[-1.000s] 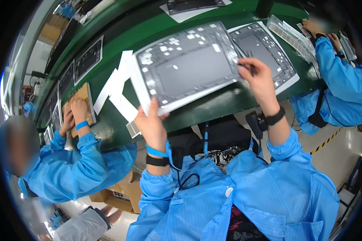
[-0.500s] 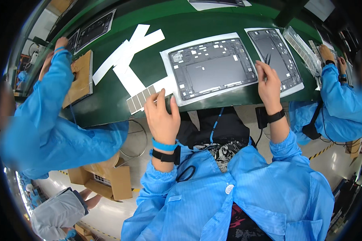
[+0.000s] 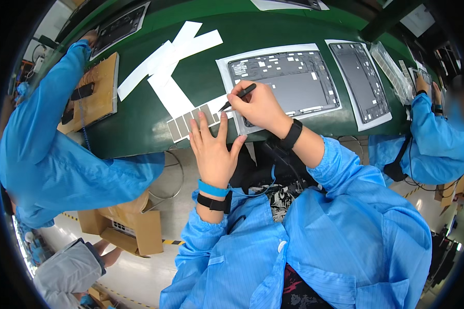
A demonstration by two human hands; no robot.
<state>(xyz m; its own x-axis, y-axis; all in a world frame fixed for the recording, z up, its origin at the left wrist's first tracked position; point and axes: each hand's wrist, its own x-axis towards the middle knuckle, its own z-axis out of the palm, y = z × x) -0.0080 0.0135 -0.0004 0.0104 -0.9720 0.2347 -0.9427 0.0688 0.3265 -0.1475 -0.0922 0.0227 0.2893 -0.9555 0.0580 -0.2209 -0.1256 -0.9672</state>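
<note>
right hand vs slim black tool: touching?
Touching. The head view shows the right hand pinching the slim black tool between thumb and fingers, its ends jutting out on either side.

- Table [image 3: 136, 121]: dark green
- Pointed tool [image 3: 246, 90]: black
- Label strip [image 3: 182, 125]: grey rectangles, white borders
- Device panel [image 3: 300, 88]: dark grey, scattered white patches
- Paper strips [image 3: 171, 96]: plain white
- Jacket [image 3: 322, 226]: bright blue, fine stripes
- Floor tape [image 3: 173, 242]: yellow-and-black stripes

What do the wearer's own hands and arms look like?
Left hand: ungloved, blue wristband, thin blue cord, black strap. Right hand: ungloved, black wristband. Both arms: blue sleeves, gathered cuffs.
</note>
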